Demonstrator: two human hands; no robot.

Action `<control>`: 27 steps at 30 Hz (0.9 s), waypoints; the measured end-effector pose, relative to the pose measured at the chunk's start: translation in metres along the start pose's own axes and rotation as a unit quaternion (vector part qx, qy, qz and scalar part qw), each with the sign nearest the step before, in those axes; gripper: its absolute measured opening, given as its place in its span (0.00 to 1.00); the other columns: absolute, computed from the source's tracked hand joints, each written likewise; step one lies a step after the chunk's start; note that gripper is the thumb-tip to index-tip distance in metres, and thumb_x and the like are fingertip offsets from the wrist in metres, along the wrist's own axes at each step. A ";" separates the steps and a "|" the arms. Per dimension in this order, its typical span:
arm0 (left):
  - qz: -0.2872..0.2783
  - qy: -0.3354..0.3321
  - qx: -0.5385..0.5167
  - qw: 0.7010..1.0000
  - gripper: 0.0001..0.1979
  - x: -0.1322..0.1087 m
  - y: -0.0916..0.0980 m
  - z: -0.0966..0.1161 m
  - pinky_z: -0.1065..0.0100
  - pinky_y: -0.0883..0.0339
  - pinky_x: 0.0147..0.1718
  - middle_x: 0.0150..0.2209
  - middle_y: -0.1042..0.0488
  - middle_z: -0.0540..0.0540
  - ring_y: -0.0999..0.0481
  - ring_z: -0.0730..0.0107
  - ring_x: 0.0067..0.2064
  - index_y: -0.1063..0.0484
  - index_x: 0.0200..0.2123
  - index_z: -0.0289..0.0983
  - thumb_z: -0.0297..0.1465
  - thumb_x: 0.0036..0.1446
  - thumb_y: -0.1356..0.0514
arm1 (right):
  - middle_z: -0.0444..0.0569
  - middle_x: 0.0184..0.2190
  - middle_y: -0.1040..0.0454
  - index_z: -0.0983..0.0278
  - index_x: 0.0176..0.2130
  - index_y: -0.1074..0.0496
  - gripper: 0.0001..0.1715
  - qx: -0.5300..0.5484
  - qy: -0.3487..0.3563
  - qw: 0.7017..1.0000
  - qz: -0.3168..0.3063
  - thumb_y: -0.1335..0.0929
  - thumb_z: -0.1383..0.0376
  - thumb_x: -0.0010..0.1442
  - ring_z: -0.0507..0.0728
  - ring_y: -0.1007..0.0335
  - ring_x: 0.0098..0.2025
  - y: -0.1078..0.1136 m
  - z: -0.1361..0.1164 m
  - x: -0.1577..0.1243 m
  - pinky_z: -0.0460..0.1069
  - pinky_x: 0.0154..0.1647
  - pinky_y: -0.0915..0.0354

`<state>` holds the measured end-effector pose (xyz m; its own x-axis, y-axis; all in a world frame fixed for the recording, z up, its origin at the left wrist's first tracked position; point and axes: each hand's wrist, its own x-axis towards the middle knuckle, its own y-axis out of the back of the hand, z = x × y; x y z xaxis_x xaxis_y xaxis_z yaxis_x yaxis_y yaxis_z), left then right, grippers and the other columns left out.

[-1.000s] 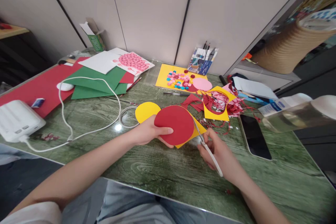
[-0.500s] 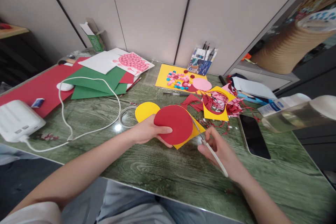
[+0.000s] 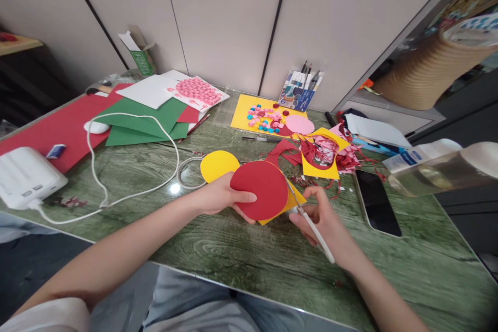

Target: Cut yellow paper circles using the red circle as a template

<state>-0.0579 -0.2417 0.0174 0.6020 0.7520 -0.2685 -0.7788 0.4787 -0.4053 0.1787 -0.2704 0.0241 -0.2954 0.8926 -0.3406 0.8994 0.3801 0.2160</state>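
Observation:
A red paper circle (image 3: pixel 261 187) lies over a piece of yellow paper (image 3: pixel 290 203); my left hand (image 3: pixel 221 194) pinches both at their left side, thumb on top. White-handled scissors (image 3: pixel 317 236) are in my right hand (image 3: pixel 324 220), their blades at the yellow paper along the circle's right edge. Behind my left hand, a yellow paper circle (image 3: pixel 218 165) rests on the green table (image 3: pixel 218 254).
Paper scraps (image 3: pixel 322 153) and a phone (image 3: pixel 376 202) lie to the right, near a clear bottle (image 3: pixel 439 171). A yellow sheet with small balls (image 3: pixel 243 114) is at the back. On the left are a white cable, a power bank (image 3: pixel 29 176) and green paper (image 3: pixel 143 124).
The red circle and the yellow paper have shifted slightly down and right with my left hand. My right hand and the scissors have moved slightly left.

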 end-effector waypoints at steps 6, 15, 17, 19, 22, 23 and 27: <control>-0.007 -0.002 -0.005 1.000 0.25 -0.001 -0.001 0.001 0.64 0.25 0.26 0.46 0.28 0.39 0.25 0.61 0.39 0.35 0.51 0.38 0.28 0.48 0.37 | 0.29 0.14 0.43 0.57 0.40 0.52 0.22 -0.021 0.002 1.000 0.010 0.34 0.67 0.52 0.45 0.53 0.12 -0.001 -0.001 0.001 0.40 0.14 0.54; -0.010 0.010 0.009 1.000 0.25 -0.002 0.001 0.003 0.62 0.25 0.27 0.45 0.28 0.37 0.25 0.59 0.39 0.35 0.51 0.36 0.28 0.48 0.37 | 0.29 0.13 0.46 0.57 0.41 0.52 0.24 -0.014 -0.005 1.000 -0.008 0.37 0.74 0.47 0.45 0.55 0.13 0.002 0.001 0.001 0.39 0.14 0.58; -0.010 0.009 0.014 1.000 0.25 -0.002 0.001 0.004 0.62 0.25 0.27 0.45 0.27 0.37 0.25 0.58 0.39 0.35 0.51 0.36 0.28 0.48 0.37 | 0.29 0.13 0.46 0.58 0.40 0.52 0.24 -0.010 -0.009 1.000 -0.014 0.38 0.74 0.47 0.45 0.55 0.13 0.002 0.001 0.000 0.39 0.14 0.58; -0.010 0.009 0.015 1.000 0.25 -0.003 0.001 0.004 0.62 0.25 0.27 0.46 0.28 0.37 0.25 0.58 0.39 0.35 0.51 0.37 0.28 0.48 0.37 | 0.29 0.14 0.46 0.58 0.41 0.52 0.23 -0.014 -0.010 1.000 -0.015 0.37 0.73 0.49 0.45 0.55 0.13 0.002 0.002 0.000 0.39 0.14 0.58; -0.010 0.011 0.015 1.000 0.25 -0.003 0.001 0.005 0.62 0.25 0.27 0.47 0.28 0.37 0.25 0.57 0.40 0.35 0.51 0.37 0.28 0.47 0.37 | 0.30 0.14 0.44 0.58 0.41 0.51 0.21 -0.040 0.007 0.999 0.000 0.36 0.69 0.51 0.45 0.55 0.13 0.003 0.007 0.001 0.40 0.14 0.57; -0.010 0.013 0.016 1.000 0.25 -0.003 0.002 0.005 0.62 0.25 0.27 0.47 0.28 0.37 0.25 0.57 0.40 0.35 0.51 0.37 0.28 0.47 0.37 | 0.30 0.13 0.44 0.58 0.41 0.50 0.20 -0.049 0.015 0.999 0.006 0.35 0.68 0.52 0.45 0.55 0.12 0.004 0.009 0.002 0.40 0.14 0.56; -0.012 0.016 0.018 1.000 0.26 -0.003 0.003 0.006 0.63 0.25 0.27 0.47 0.28 0.37 0.25 0.57 0.40 0.35 0.52 0.37 0.28 0.47 0.37 | 0.30 0.13 0.44 0.57 0.41 0.50 0.18 -0.077 0.030 0.997 0.009 0.35 0.63 0.55 0.45 0.55 0.12 0.005 0.016 0.004 0.40 0.14 0.57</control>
<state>-0.0628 -0.2397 0.0219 0.6254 0.7259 -0.2863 -0.7695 0.5130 -0.3804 0.1875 -0.2689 0.0094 -0.3017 0.9109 -0.2817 0.8464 0.3918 0.3605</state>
